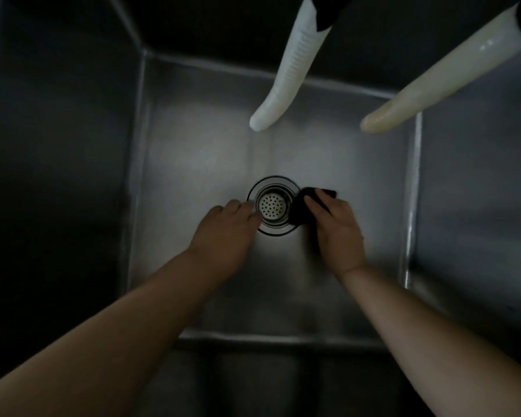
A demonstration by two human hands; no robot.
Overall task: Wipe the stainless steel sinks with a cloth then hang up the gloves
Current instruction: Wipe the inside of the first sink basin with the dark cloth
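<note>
I look straight down into a deep stainless steel sink [193,139] with a round perforated drain strainer [272,205] in the middle of its floor. My right hand [337,233] presses a dark cloth [306,206] against the sink floor at the right rim of the drain. On the left side of the drain lies my left hand [226,233], its fingertips touching the strainer's rim and holding nothing. Both forearms reach in from the bottom of the view.
Two long pale tubes, a white one [286,76] and a cream one [433,85], hang down into the sink from the top right, ending above the floor behind the drain. Steep steel walls [57,176] close in on all sides.
</note>
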